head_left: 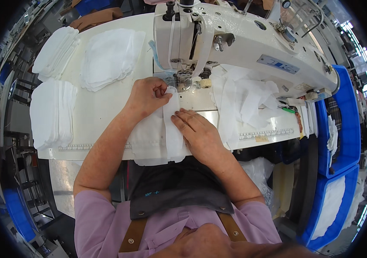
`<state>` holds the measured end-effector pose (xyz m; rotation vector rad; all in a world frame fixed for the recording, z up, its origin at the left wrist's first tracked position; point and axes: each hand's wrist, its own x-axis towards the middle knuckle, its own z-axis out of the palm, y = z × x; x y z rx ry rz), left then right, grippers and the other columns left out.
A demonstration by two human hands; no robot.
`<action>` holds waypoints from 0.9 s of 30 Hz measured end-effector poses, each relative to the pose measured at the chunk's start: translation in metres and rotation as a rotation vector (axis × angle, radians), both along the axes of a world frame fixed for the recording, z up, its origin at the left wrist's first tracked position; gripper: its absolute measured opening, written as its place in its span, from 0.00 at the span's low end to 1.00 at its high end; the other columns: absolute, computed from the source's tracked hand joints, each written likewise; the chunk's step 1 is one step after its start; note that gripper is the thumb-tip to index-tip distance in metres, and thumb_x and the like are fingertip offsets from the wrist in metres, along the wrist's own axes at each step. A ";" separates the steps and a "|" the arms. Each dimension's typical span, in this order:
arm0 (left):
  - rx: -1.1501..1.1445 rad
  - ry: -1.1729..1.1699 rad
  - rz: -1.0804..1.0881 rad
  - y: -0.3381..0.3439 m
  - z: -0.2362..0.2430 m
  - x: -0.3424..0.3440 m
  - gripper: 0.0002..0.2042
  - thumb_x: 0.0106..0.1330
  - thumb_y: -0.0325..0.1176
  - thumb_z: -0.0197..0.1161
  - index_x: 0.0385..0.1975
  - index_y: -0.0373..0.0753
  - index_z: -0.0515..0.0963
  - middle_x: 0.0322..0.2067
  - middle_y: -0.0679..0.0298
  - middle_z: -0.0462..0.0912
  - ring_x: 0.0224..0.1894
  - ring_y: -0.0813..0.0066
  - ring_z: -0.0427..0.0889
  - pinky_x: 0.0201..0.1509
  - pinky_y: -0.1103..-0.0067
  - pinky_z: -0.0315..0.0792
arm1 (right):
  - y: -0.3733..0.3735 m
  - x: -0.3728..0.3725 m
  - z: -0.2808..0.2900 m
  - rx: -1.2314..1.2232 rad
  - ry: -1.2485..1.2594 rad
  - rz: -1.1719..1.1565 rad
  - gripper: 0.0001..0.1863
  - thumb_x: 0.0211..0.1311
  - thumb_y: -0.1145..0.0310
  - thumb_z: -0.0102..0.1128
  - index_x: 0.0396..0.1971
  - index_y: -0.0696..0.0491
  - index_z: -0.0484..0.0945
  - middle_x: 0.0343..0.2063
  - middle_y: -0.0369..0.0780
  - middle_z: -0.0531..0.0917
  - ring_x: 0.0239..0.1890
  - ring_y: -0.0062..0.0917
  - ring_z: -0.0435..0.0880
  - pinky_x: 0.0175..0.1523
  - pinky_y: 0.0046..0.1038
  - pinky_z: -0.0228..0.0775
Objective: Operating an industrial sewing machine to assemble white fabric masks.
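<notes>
A white fabric piece (174,135) lies in front of the sewing machine's presser foot (183,81), its near end hanging over the table's front edge. My left hand (149,98) is closed in a pinch on the far end of this fabric, just left of the presser foot. Stretched out across the fabric's right side, the fingers of my right hand (199,133) press it down flat. A folded strip runs lengthwise along the piece between the two hands.
Stacks of white cut fabric (112,58) stand on the table's left side. Loose white scraps (252,96) are heaped under the machine arm (256,38), with a green-handled tool (288,110) beside them. Blue bins (348,116) holding cloth line the right. A ruler (269,134) edges the table.
</notes>
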<state>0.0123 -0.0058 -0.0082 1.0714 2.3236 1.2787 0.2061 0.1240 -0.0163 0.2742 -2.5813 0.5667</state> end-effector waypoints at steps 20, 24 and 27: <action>0.034 0.115 0.028 0.004 0.000 0.006 0.07 0.54 0.24 0.75 0.25 0.32 0.81 0.24 0.64 0.81 0.26 0.77 0.77 0.33 0.78 0.74 | 0.002 0.000 0.001 -0.004 -0.036 0.022 0.24 0.57 0.73 0.57 0.55 0.64 0.78 0.55 0.50 0.81 0.62 0.43 0.81 0.69 0.41 0.74; 0.052 0.133 0.027 0.004 -0.004 0.005 0.07 0.54 0.24 0.75 0.27 0.32 0.82 0.23 0.65 0.80 0.25 0.77 0.77 0.33 0.77 0.74 | 0.001 0.000 0.001 0.002 -0.046 0.019 0.23 0.57 0.73 0.57 0.53 0.65 0.78 0.55 0.50 0.81 0.62 0.43 0.81 0.69 0.40 0.74; 0.038 0.112 0.038 0.003 -0.002 0.006 0.07 0.53 0.24 0.75 0.28 0.32 0.83 0.28 0.65 0.82 0.28 0.77 0.78 0.34 0.77 0.74 | 0.000 -0.001 0.002 0.006 -0.061 0.016 0.22 0.57 0.73 0.57 0.52 0.64 0.79 0.55 0.49 0.81 0.62 0.43 0.81 0.69 0.40 0.73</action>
